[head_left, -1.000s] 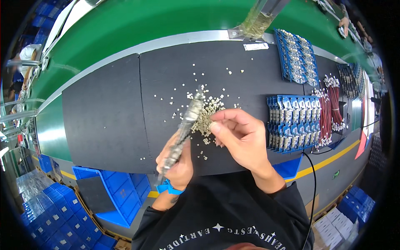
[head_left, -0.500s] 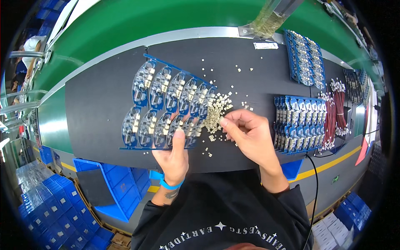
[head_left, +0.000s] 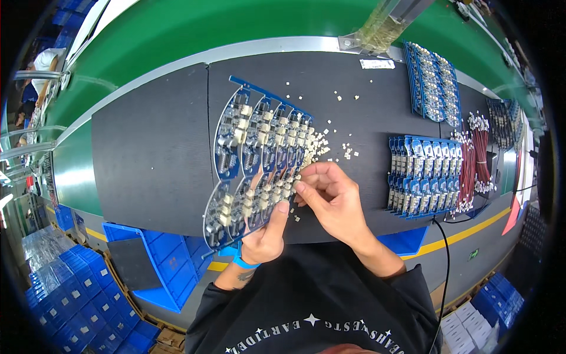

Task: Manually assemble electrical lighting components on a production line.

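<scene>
A blue circuit board panel [head_left: 250, 154], two rows of joined boards with cream connectors on them, is held up and tilted above the dark table. My left hand [head_left: 266, 239] grips its lower edge, thumb in front and the other fingers behind. At the panel's right edge, my right hand [head_left: 337, 203] has thumb and index finger pinched together against the boards; whatever sits between the fingertips is too small to make out. Loose cream connectors [head_left: 316, 143] lie in a pile just beyond the panel, which partly covers them.
To the right stand stacked circuit board panels [head_left: 424, 177], with another stack [head_left: 432, 82] farther back. Bundles of red wires [head_left: 466, 168] lie beside them. A metal post [head_left: 386, 26] rises at the back edge. Below the table, a blue crate [head_left: 171, 265] and a black cable [head_left: 446, 259] show.
The panel has swung to a steeper tilt and shifted right and toward me. My right hand has moved left from the connector pile to the panel's edge.
</scene>
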### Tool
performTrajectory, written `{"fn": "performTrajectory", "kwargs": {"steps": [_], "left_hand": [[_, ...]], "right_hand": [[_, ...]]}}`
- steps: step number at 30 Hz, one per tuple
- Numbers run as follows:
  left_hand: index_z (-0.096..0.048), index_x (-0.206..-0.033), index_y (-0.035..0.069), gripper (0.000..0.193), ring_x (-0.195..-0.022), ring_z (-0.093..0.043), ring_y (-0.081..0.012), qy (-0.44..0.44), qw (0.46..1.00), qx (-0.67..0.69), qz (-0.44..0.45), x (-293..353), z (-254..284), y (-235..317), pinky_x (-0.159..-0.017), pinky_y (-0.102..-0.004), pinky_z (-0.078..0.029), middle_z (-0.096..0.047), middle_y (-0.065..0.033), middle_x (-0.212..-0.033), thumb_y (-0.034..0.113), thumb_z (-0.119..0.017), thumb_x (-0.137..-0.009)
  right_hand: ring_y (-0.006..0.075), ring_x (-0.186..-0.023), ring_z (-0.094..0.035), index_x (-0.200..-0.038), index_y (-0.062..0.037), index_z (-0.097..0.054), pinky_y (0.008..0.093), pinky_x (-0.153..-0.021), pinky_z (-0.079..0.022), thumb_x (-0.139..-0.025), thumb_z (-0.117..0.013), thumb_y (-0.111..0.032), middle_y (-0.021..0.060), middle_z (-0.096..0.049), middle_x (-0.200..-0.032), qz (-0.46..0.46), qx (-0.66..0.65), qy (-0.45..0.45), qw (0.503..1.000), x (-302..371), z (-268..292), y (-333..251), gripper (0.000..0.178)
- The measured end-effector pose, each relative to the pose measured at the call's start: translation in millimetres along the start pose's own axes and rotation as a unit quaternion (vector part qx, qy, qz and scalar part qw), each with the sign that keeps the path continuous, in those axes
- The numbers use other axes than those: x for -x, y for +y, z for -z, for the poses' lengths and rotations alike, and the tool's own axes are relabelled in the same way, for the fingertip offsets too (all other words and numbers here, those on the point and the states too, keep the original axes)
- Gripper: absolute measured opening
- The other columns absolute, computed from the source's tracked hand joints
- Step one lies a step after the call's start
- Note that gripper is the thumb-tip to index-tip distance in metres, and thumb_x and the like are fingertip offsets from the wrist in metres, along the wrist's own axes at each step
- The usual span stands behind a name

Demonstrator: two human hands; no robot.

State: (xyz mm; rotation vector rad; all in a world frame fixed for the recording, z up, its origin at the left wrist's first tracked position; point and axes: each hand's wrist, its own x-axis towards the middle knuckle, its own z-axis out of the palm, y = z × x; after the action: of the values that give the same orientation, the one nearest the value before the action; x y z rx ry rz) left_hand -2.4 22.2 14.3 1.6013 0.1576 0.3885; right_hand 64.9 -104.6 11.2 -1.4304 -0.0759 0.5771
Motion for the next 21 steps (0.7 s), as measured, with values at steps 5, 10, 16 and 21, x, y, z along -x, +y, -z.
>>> {"fn": "performTrajectory", "kwargs": {"steps": [5,10,16,21], "left_hand": [[-0.043,-0.126,-0.012,0.04,-0.115,-0.052,-0.0244,-0.035,0.994,0.056,0.084,2.0,4.0,9.5,-0.099,-0.031,-0.037,-0.054,-0.0181,-0.125,-0.008,-0.05,-0.087],[-0.033,-0.134,-0.011,0.047,-0.117,-0.05,-0.0223,-0.04,0.996,0.037,0.063,3.2,4.7,2.6,-0.099,-0.0299,-0.037,-0.049,-0.0176,-0.13,-0.006,-0.048,-0.09],[-0.043,-0.125,-0.014,0.039,-0.117,-0.051,-0.0242,-0.029,0.995,-0.096,0.027,9.1,-2.3,-2.3,-0.099,-0.0295,-0.037,-0.054,-0.0182,-0.126,-0.004,-0.054,-0.088],[-0.05,-0.119,-0.013,0.033,-0.109,-0.056,-0.024,-0.015,0.996,-0.051,0.068,6.8,-9.5,0.2,-0.094,-0.0299,-0.041,-0.057,-0.0186,-0.12,-0.004,-0.054,-0.088]], "right_hand": [[0.0084,-0.071,-0.059,-0.111,0.0004,-0.045,0.0223,-0.063,-0.05,-0.086,-0.061,0.003,0.0053,-0.061,-0.08,0.015,0.047,0.02,0.999,0.2,-1.6,0.9,0.03],[0.0079,-0.072,-0.058,-0.111,-0.0001,-0.044,0.0217,-0.064,-0.048,-0.085,-0.062,0.004,0.0048,-0.061,-0.08,0.037,0.036,0.003,0.999,-3.1,0.1,2.9,0.032],[0.0119,-0.067,-0.061,-0.101,0.0011,-0.049,0.0266,-0.059,-0.048,-0.083,-0.063,0.001,0.009,-0.064,-0.075,0.055,0.097,0.025,0.993,0.4,5.6,-6.0,0.022],[0.0147,-0.065,-0.062,-0.095,0.002,-0.052,0.0279,-0.058,-0.049,-0.083,-0.063,0.001,0.0104,-0.064,-0.074,0.045,0.103,0.019,0.993,1.3,13.0,-4.7,0.017]]}}
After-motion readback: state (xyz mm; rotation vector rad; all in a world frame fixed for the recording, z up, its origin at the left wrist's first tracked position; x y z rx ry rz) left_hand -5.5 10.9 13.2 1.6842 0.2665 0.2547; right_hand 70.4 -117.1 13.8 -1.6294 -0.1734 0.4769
